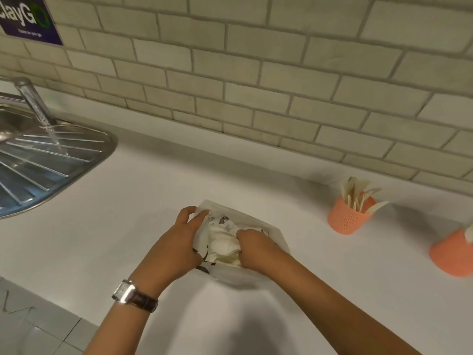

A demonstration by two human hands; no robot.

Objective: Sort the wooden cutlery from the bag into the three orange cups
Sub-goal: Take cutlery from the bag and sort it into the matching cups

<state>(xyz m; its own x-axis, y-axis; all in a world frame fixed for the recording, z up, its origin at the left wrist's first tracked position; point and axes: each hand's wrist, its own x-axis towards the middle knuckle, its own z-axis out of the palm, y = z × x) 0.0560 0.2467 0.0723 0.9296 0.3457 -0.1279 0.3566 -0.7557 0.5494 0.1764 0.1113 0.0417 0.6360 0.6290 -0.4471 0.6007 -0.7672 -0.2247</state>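
pale brick-pattern tiles make up the wall (256, 60) across the far side, with a purple sign (28, 19) at its far left corner. below it runs a white counter (153, 188), and a steel drainboard (46, 162) with a tap (33, 101) sits at the far left.

near the middle of the counter lies the printed paper bag (271, 234), its mouth opened toward the person. the left hand (179, 242) holds the bag's far left edge, thumb and fingers closed on the paper to keep it spread. the right hand (256, 249) is inside the mouth, fingers curled down among the loose cutlery (225, 245). they seem to be closing on a piece or two, though which kind is too blurred to tell.

well to the right stands one orange cup (345, 219) holding a fan of sorted pieces (358, 193). a second orange cup (453, 257) is cut off by the right edge, nearer than the first, with one pale piece showing at its rim. the third cup is out of view.

judging by this, the sorting is well under way but unfinished. one cup looks fairly full, yet a pale heap remains in the bag, so several more trips from bag to cups are likely left.
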